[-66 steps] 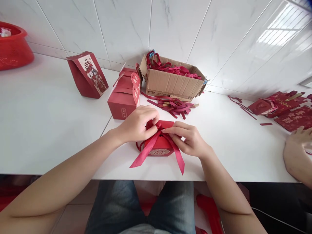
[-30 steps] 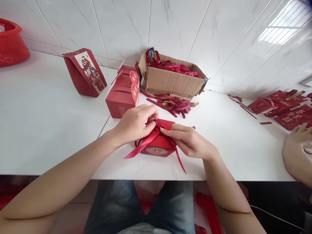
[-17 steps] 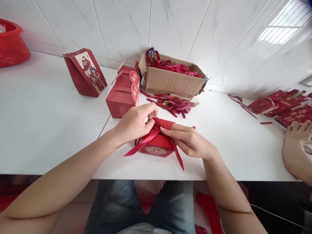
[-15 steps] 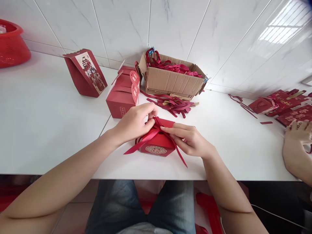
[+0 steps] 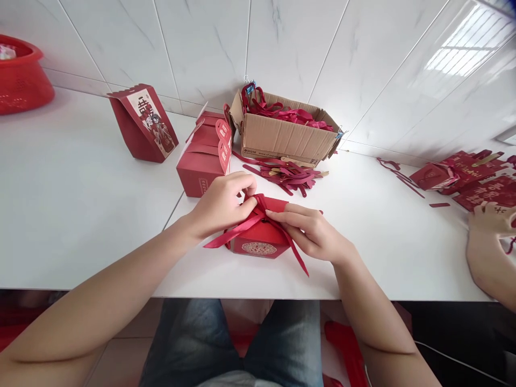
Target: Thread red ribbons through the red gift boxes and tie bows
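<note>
While one red gift box (image 5: 262,236) sits on the white table (image 5: 80,215) close to its front edge, two bare hands work over its top, and a single red ribbon (image 5: 242,229) hangs from there in two tails. The left hand (image 5: 226,207) has its thumb and curled fingers pinched narrowly on the ribbon by the knot; the right hand (image 5: 309,230) grips it too, fingertips together, from the other side. Beyond them I count one cardboard carton (image 5: 282,135) full of ribbons (image 5: 300,115), with two blue clips (image 5: 250,87) at its corners, and in front of it one heap of strips (image 5: 290,174), too tangled to number. To the left stand a tall printed box (image 5: 143,126) and a cluster of burgundy boxes (image 5: 200,169), two rounded tabs showing; the left hand covers a lower corner of these. A red basket (image 5: 26,86) is cut off at the far left. Over on the right, another person's hand (image 5: 489,226) reaches in, partly out of view, beside overlapping burgundy packages (image 5: 487,191) that I cannot count. The knot itself is mostly hidden by fingers.
</note>
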Motion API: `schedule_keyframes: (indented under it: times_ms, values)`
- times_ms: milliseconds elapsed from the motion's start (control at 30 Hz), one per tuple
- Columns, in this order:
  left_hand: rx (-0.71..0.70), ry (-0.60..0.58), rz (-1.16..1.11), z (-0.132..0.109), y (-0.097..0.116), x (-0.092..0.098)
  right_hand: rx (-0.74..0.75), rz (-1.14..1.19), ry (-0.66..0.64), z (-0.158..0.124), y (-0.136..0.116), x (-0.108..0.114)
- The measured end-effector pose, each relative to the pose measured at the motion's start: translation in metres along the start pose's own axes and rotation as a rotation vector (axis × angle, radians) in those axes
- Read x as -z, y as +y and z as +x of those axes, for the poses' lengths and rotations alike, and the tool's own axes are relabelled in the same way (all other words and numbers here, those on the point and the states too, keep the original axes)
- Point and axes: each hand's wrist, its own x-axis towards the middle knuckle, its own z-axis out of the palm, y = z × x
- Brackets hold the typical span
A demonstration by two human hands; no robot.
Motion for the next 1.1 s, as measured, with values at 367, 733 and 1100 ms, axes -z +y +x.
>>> schedule_keyframes:
  times_ms: [367,733,1100]
  values:
    - [-0.023,-0.005,0.040,0.000,0.002,0.001,0.053,-0.088,-0.078,0.001,-0.003,0.006]
    - [0.041,0.072,0.032,0.003,-0.003,-0.005,0.004,-0.013,0.024,0.000,0.005,0.002]
    - [0.356,-0.170,-0.657,0.008,-0.009,0.003,-0.386,0.374,0.140,-0.004,0.028,0.013]
